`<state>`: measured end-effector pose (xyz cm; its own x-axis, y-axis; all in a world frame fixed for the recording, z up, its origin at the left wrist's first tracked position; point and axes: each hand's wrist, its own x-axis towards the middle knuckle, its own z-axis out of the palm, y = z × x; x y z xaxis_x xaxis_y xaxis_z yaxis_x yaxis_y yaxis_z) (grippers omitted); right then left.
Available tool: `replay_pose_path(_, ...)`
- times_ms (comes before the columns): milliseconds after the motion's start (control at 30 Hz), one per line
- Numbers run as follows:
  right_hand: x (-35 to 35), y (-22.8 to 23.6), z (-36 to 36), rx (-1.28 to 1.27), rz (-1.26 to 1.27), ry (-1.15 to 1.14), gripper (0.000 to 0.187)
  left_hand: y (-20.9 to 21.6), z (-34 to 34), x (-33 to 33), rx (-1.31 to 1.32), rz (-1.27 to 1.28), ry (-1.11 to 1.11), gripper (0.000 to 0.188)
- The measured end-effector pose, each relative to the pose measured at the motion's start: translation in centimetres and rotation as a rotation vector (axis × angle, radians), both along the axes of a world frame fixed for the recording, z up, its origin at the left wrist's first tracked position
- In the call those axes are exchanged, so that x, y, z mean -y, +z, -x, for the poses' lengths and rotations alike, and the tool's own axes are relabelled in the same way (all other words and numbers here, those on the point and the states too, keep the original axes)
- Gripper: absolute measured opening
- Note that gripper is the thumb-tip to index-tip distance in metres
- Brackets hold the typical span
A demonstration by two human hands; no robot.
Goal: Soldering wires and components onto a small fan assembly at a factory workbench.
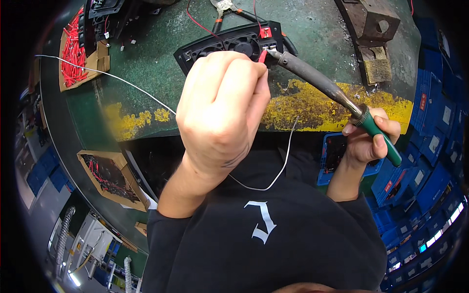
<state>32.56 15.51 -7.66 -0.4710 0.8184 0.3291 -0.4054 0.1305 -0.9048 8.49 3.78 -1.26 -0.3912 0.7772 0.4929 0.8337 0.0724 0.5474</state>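
My right hand [367,136] grips a soldering iron [320,75] by its green handle. The iron's tip rests against the edge of a black panel with two small fans [243,46], close to its metal terminals. My left hand [222,97] is closed just in front of the panel, its knuckles covering part of it. From its fingertips a small red tube-like piece [263,56] reaches up to the terminals beside the tip. A thin pale wire [132,88] runs in from the left to my left hand; a further length hangs in a loop below. Whether the fingers pinch it is hidden.
Pliers with dark handles [218,24] lie behind the panel. At the far left, a cardboard box [100,58] holds many red pieces beside black parts. A rusty metal bracket [373,24] stands far right. Blue bins [425,102] line the right; another box [132,166] sits left.
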Motion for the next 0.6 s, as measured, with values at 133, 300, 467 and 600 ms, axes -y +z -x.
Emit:
replay_pose_path(133,0.04,0.08,0.05,-0.036,0.048,-0.022,0.034,0.09,0.03,0.06,0.008,-0.004,0.004,0.023)
replay_pose_path(300,-0.15,-0.07,0.08,-0.022,0.021,0.003,0.034,-0.02,0.02,0.11,0.029,-0.010,0.017,0.023)
replay_pose_path(467,-0.15,-0.12,0.12,-0.039,0.030,-0.029,0.034,0.06,0.27,0.16,0.001,0.008,0.016,0.019)
replay_pose_path(600,-0.08,-0.38,0.01,-0.058,0.099,-0.088,0.033,-0.05,0.31,0.20,-0.004,0.003,0.013,0.018)
